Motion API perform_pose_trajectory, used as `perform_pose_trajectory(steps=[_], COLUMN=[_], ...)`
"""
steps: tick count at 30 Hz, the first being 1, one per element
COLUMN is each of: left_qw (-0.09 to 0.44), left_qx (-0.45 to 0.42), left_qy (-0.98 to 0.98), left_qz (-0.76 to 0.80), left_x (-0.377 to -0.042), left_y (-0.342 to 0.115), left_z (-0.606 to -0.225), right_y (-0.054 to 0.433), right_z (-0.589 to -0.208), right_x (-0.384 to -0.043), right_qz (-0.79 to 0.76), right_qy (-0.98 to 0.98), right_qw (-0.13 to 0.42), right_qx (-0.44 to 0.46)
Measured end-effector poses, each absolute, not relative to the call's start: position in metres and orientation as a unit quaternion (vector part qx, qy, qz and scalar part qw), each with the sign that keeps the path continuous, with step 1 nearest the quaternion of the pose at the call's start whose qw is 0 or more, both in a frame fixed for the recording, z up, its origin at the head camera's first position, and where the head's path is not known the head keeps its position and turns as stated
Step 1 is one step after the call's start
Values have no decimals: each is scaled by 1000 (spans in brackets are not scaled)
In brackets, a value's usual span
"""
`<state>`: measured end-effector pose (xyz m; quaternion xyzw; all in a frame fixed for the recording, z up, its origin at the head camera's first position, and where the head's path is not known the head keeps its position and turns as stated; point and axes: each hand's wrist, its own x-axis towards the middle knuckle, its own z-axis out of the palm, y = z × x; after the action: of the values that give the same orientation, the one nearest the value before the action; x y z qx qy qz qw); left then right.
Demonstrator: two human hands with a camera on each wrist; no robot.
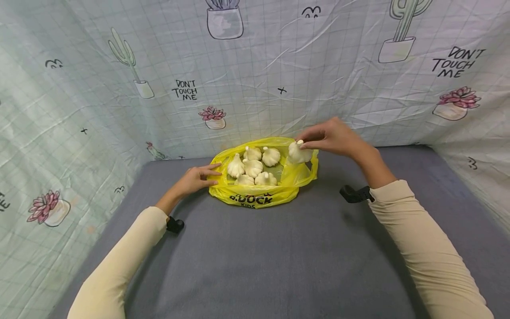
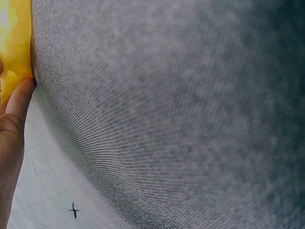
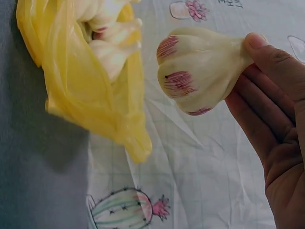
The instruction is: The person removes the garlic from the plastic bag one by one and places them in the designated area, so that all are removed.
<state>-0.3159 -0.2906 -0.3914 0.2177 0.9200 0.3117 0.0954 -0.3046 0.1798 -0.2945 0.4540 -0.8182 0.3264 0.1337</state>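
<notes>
In the head view my right hand (image 1: 332,137) pinches a garlic bulb (image 1: 299,153) by its stem, over the right end of a yellow plastic bag (image 1: 259,197). The right wrist view shows this bulb (image 3: 198,71) pale with purple streaks, thumb on one side of the stem and fingers on the other. Several more garlic bulbs (image 1: 253,168) lie inside the spread bag, mostly toward its left and middle. My left hand (image 1: 195,179) rests against the bag's left side with its fingers extended. Only part of that hand shows beside the yellow plastic in the left wrist view.
The bag sits on a grey cloth-covered table (image 1: 255,257), near its back edge. Behind it hangs a pale curtain (image 1: 247,79) printed with cacti and words. Black wrist straps (image 1: 354,194) are on both arms.
</notes>
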Motion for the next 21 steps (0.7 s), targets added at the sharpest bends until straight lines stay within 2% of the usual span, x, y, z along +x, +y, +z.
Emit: perform_pose_trajectory(steps=[12, 21], left_qw=[103, 104], left_qx=[216, 215], left_qy=[918, 920], left_qz=[315, 312], left_x=[-318, -320], left_y=[-292, -292], left_z=[-391, -390], right_y=[214, 240], right_z=[-289, -294], right_x=[-293, -288], right_qz=[304, 310], right_qy=[-849, -865], right_qw=[172, 181], right_qx=[396, 350])
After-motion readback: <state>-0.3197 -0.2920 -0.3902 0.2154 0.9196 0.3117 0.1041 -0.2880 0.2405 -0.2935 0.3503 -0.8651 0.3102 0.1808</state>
